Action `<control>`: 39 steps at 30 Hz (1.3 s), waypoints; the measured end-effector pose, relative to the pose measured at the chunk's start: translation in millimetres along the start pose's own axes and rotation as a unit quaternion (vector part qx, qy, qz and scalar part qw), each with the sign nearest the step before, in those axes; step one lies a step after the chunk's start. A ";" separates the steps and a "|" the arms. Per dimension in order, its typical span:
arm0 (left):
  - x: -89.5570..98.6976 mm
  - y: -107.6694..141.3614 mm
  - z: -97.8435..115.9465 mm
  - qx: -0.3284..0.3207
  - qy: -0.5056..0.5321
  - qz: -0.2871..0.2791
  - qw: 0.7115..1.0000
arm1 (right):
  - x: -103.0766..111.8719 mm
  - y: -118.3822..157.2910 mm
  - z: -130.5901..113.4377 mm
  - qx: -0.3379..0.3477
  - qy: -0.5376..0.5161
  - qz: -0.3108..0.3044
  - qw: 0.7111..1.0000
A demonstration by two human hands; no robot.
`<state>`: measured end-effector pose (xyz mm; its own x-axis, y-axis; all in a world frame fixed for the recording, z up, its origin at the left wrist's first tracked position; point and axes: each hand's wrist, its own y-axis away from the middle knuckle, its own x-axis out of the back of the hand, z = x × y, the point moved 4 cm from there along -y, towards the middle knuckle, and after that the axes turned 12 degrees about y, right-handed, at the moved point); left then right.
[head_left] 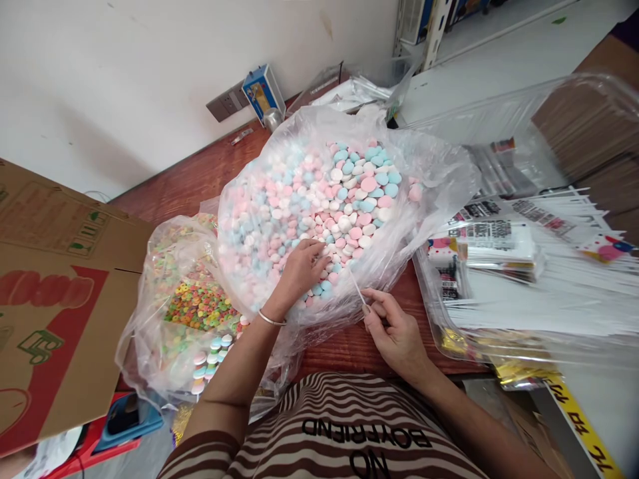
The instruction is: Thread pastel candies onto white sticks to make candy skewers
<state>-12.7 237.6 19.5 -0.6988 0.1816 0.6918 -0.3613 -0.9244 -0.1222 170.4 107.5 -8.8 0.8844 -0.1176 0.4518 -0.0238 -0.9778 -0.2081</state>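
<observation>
A big clear plastic bag [429, 179] lies wide on the table, full of pink, white and pale blue button-shaped candies [367, 183]. My left hand [303, 271], with a bangle at the wrist, reaches into the bag onto the candies. Its fingers are bent together at the tips; what they hold, if anything, is hidden among the candies. Just outside the near right rim, my right hand [392, 327] pinches a thin white stick [357, 287] between thumb and fingers. The stick points up toward the bag and its upper end shows no candy.
Left of it sits a bag of small colourful ring candies [200, 306], with candy skewers [213, 359] in front. A clear tray [434, 332] on the right holds white sticks and printed packets. A cardboard box [64, 313] stands far left. A wall socket [227, 103] is behind.
</observation>
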 end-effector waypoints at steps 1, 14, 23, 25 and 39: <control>-1.0 1.1 1.7 -0.009 -0.002 -0.008 1.000 | -0.1 0.1 0.4 -0.001 -0.001 0.000 1.000; -19.6 5.6 3.2 -0.010 -0.079 -0.006 0.997 | -3.0 1.3 1.5 0.007 0.008 0.002 1.000; 2.5 13.4 -0.8 0.158 0.327 0.097 0.927 | 12.9 -19.1 -26.4 0.100 0.081 0.017 0.992; 5.1 21.1 2.8 0.190 0.446 0.092 0.870 | 13.8 -23.1 -37.1 0.128 0.082 0.008 0.988; 7.8 46.5 12.9 0.167 0.504 0.135 0.837 | 8.7 -14.2 -57.3 0.117 0.093 -0.015 0.989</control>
<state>-26.9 191.7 28.4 -0.9533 -0.0129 -0.3017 -0.0323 -0.9890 0.1445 151.7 110.5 47.7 0.7810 -0.1411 0.6083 0.1285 -0.9169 -0.3777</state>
